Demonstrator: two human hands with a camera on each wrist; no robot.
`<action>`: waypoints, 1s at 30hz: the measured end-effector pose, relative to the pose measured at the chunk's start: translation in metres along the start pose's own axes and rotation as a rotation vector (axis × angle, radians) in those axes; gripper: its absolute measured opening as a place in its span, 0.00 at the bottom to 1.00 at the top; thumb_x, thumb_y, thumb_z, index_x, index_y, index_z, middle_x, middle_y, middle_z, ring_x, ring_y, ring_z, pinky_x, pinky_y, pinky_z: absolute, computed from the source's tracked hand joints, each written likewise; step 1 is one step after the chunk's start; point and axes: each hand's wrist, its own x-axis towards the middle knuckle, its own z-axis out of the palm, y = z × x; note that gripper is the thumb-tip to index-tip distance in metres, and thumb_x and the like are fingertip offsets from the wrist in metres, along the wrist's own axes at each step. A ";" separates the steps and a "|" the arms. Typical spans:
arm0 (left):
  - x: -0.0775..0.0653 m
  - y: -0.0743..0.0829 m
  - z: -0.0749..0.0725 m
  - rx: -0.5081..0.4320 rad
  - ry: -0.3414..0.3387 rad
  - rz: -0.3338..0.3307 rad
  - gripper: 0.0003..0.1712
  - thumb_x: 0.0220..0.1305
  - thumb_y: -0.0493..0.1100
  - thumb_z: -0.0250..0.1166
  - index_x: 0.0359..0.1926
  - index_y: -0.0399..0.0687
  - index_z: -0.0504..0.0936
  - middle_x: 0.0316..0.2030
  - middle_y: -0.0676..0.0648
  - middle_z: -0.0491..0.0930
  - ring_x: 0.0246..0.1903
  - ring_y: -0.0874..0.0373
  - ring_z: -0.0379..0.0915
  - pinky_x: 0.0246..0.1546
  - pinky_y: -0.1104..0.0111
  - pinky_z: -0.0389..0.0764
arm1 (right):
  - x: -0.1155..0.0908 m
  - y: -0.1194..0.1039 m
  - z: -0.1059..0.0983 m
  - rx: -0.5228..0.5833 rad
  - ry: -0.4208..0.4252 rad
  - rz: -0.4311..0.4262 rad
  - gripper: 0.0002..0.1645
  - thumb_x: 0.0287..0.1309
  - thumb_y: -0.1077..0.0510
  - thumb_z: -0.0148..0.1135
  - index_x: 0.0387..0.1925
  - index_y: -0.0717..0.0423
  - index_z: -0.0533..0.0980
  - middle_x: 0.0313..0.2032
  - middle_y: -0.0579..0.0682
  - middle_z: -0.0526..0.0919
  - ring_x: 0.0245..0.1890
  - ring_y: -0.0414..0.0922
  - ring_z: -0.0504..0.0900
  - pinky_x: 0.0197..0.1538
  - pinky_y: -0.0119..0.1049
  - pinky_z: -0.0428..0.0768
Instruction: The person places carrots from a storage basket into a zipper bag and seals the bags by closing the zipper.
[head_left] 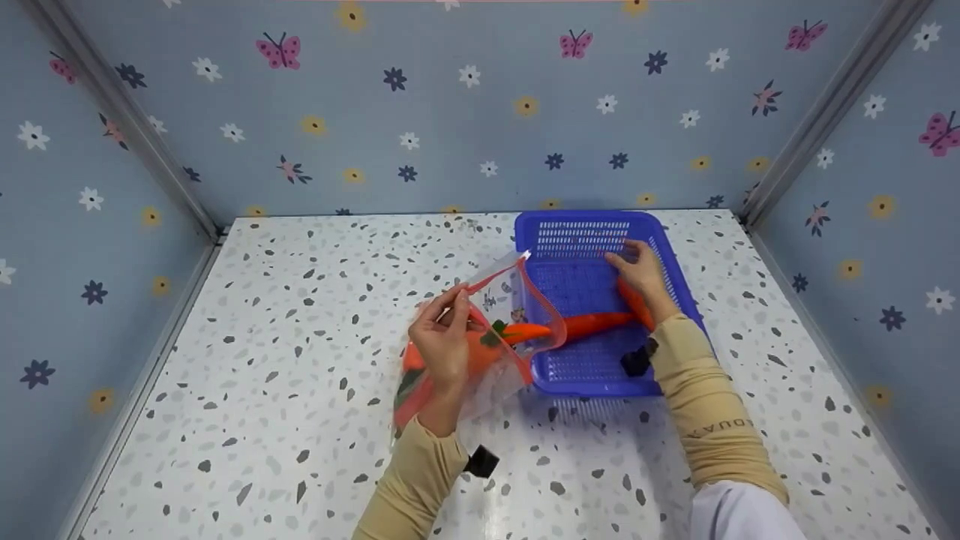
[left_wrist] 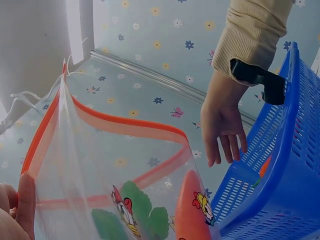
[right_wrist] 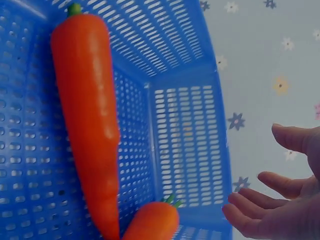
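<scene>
My left hand (head_left: 441, 337) pinches the rim of a clear plastic bag (left_wrist: 145, 125) with a red-orange edge; its mouth gapes toward the basket. Cartoon ducks are printed on the bag. Inside it lie orange carrots (left_wrist: 189, 210) and green leafy shapes (left_wrist: 142, 205), partly blurred by the plastic. Over the far right part of a blue perforated basket (head_left: 577, 216), my right hand (head_left: 641, 270) hovers with fingers loosely bent, holding nothing. Within the basket lie a long red-orange carrot (right_wrist: 87, 100) with a green stub and another carrot (right_wrist: 155, 222), partly cut off in the right wrist view.
The basket stands on a white speckled tabletop (head_left: 285, 337) near the back wall (head_left: 450, 105). Flower-patterned panels close in the left, right and back sides. Each wrist carries a small black camera mount (head_left: 482, 461).
</scene>
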 end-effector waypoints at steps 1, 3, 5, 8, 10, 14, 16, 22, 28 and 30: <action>0.000 0.005 0.002 -0.002 0.000 -0.002 0.09 0.56 0.28 0.58 0.36 0.22 0.78 0.21 0.44 0.77 0.14 0.60 0.72 0.14 0.69 0.77 | 0.006 0.010 0.000 -0.001 0.003 0.006 0.43 0.47 0.40 0.62 0.59 0.58 0.63 0.55 0.59 0.68 0.55 0.51 0.67 0.57 0.41 0.65; 0.000 0.012 0.005 -0.001 0.000 -0.008 0.10 0.55 0.26 0.57 0.37 0.17 0.75 0.21 0.45 0.76 0.14 0.61 0.72 0.13 0.70 0.76 | 0.008 0.016 -0.002 -0.033 -0.004 0.045 0.45 0.47 0.40 0.62 0.61 0.60 0.60 0.57 0.62 0.65 0.57 0.54 0.63 0.60 0.45 0.61; -0.001 0.016 0.006 0.002 -0.002 -0.013 0.10 0.55 0.25 0.56 0.37 0.16 0.74 0.21 0.46 0.76 0.14 0.61 0.72 0.14 0.70 0.76 | -0.013 -0.006 -0.008 -0.020 -0.008 0.085 0.45 0.49 0.41 0.61 0.61 0.63 0.58 0.59 0.63 0.62 0.59 0.53 0.61 0.61 0.42 0.59; -0.001 0.016 0.006 0.001 -0.002 -0.019 0.10 0.56 0.25 0.56 0.37 0.15 0.74 0.22 0.46 0.76 0.14 0.61 0.72 0.14 0.71 0.76 | -0.021 -0.009 -0.012 0.016 0.000 0.149 0.46 0.47 0.41 0.62 0.62 0.61 0.58 0.60 0.61 0.61 0.60 0.52 0.59 0.61 0.40 0.58; -0.001 0.017 0.006 -0.002 0.001 -0.026 0.10 0.56 0.24 0.56 0.37 0.15 0.74 0.22 0.45 0.76 0.14 0.61 0.72 0.14 0.71 0.76 | -0.009 0.013 -0.009 0.027 0.015 0.177 0.46 0.46 0.41 0.64 0.62 0.60 0.59 0.60 0.60 0.61 0.59 0.51 0.60 0.61 0.38 0.60; -0.001 0.017 0.007 -0.008 0.006 -0.038 0.10 0.55 0.24 0.56 0.37 0.15 0.74 0.21 0.45 0.76 0.13 0.61 0.71 0.14 0.71 0.76 | 0.017 0.055 -0.004 0.045 -0.008 0.245 0.50 0.45 0.41 0.65 0.63 0.61 0.56 0.62 0.60 0.58 0.62 0.52 0.56 0.63 0.42 0.56; -0.001 0.017 0.006 -0.008 0.008 -0.037 0.10 0.55 0.25 0.56 0.37 0.16 0.74 0.21 0.45 0.76 0.13 0.61 0.72 0.14 0.71 0.76 | 0.029 0.076 0.001 0.049 -0.009 0.262 0.55 0.40 0.38 0.66 0.63 0.62 0.55 0.62 0.62 0.57 0.62 0.54 0.55 0.63 0.45 0.55; 0.000 0.004 0.000 -0.002 -0.003 0.009 0.10 0.56 0.30 0.59 0.37 0.24 0.79 0.22 0.43 0.77 0.14 0.60 0.72 0.13 0.69 0.76 | 0.042 0.100 0.008 0.076 0.003 0.296 0.61 0.35 0.34 0.67 0.63 0.64 0.53 0.61 0.63 0.57 0.61 0.55 0.55 0.62 0.46 0.56; 0.000 -0.013 -0.007 0.008 0.004 0.013 0.08 0.56 0.31 0.60 0.37 0.30 0.81 0.22 0.36 0.75 0.13 0.57 0.72 0.13 0.67 0.77 | 0.021 0.073 0.003 0.064 -0.033 0.295 0.53 0.44 0.43 0.66 0.63 0.65 0.53 0.61 0.61 0.58 0.60 0.51 0.58 0.61 0.39 0.60; 0.001 -0.014 -0.007 0.011 0.014 0.014 0.09 0.56 0.31 0.60 0.37 0.29 0.80 0.23 0.32 0.74 0.12 0.57 0.72 0.12 0.66 0.77 | 0.016 0.065 0.002 0.044 -0.044 0.284 0.52 0.44 0.44 0.67 0.63 0.66 0.53 0.60 0.62 0.59 0.59 0.51 0.61 0.59 0.37 0.62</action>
